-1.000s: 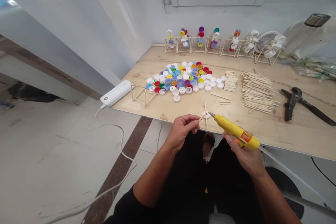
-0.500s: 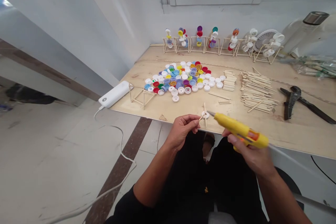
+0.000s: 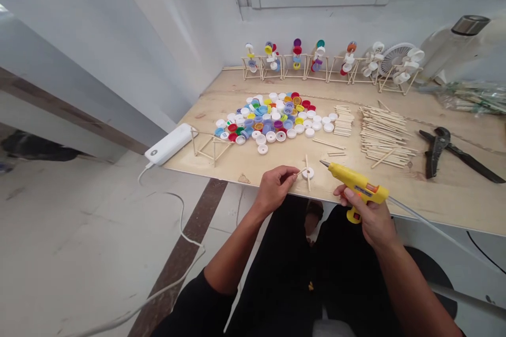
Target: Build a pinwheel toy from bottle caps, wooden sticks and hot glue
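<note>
My left hand (image 3: 275, 188) pinches a short wooden stick (image 3: 301, 171) at the table's front edge. The stick's far end meets a white bottle cap (image 3: 310, 175), across which a longer stick (image 3: 307, 162) lies. To the right, my right hand (image 3: 371, 216) is wrapped around the handle of a yellow hot glue gun (image 3: 351, 179). Its nozzle points left, a little way off from the cap. Beyond my hands spreads a heap of colourful bottle caps (image 3: 268, 125).
A stick frame (image 3: 213, 150) stands at left beside a white power bank (image 3: 171, 144). Stick piles (image 3: 385, 139) and black-handled cutters (image 3: 437, 151) lie to the right. Along the wall stand several stick stands with caps (image 3: 297, 60), a small fan (image 3: 395, 58) and a bottle (image 3: 454, 47).
The glue gun has drawn back to the right, its nozzle away from the cap. My left hand has brought its stick's end up against the cap.
</note>
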{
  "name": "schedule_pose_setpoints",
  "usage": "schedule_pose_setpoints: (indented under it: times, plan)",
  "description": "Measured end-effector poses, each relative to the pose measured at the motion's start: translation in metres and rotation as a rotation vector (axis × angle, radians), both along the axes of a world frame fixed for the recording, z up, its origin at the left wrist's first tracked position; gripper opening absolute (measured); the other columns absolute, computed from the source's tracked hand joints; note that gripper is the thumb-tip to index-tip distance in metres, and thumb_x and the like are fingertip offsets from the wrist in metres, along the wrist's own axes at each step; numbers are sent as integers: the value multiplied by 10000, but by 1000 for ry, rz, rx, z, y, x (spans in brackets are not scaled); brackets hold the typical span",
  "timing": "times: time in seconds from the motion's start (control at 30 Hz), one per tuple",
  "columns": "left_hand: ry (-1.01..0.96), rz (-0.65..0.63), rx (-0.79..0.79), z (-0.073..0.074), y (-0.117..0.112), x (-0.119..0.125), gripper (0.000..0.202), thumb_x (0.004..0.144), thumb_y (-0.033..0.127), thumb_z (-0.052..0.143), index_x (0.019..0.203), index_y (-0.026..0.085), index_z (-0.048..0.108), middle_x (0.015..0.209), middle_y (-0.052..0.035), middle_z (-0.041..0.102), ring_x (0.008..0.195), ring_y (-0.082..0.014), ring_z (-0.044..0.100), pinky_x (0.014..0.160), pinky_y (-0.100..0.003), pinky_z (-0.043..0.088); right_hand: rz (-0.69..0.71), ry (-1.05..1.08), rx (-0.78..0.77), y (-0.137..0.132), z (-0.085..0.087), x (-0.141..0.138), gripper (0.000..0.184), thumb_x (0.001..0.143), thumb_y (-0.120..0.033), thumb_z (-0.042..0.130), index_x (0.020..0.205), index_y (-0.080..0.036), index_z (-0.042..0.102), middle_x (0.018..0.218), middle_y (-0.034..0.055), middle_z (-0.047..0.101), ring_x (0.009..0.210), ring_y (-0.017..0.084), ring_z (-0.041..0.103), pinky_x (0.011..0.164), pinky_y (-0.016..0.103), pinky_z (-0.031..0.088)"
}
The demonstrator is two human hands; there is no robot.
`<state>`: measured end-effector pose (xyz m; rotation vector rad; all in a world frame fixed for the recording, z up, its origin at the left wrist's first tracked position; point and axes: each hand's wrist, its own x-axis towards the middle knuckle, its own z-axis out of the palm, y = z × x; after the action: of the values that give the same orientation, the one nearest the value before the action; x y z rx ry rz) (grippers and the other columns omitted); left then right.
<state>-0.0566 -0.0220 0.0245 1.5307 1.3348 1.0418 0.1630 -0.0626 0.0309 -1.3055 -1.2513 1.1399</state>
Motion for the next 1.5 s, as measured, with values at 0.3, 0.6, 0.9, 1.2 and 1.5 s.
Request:
schedule_pose_setpoints:
  times: [0.3,0.6,0.9,1.2,1.5]
  plan:
    - [313,-131,199,-6,9,-4,198,837,197,512,922,202,691,867,-56,697,780,-170,619,733,-286,457,34,-21,-80,4,-1,3,305,762,-473,643,822,-175,671,812,51,661,673,136,566,650,286,509]
    - [374,-175,214,-8,15,-7,180,842,210,513,911,197,678,849,-55,676,780,-169,608,716,-274,441,17,28,-118,4,-6,3,321,733,-468,680,854,-171,669,845,67,682,708,138,583,672,279,517]
    - [382,-202,213,-9,18,-9,174,834,215,532,914,212,686,823,-44,668,760,-166,599,701,-270,432,17,4,-110,3,-3,2,365,716,-518,677,810,-165,673,829,79,685,735,161,604,674,290,520]
    - [386,-217,227,-9,18,-9,172,834,193,535,917,207,684,833,-47,665,748,-161,591,694,-265,423,-5,22,-120,0,-1,-2,362,711,-511,685,811,-163,668,826,71,684,746,159,602,679,289,514]
    - [417,-232,274,-9,20,-10,159,844,184,530,912,189,674,832,-46,663,754,-152,600,690,-255,439,-14,41,-116,0,-3,-2,310,723,-466,692,803,-166,673,836,68,688,773,165,607,694,287,507]
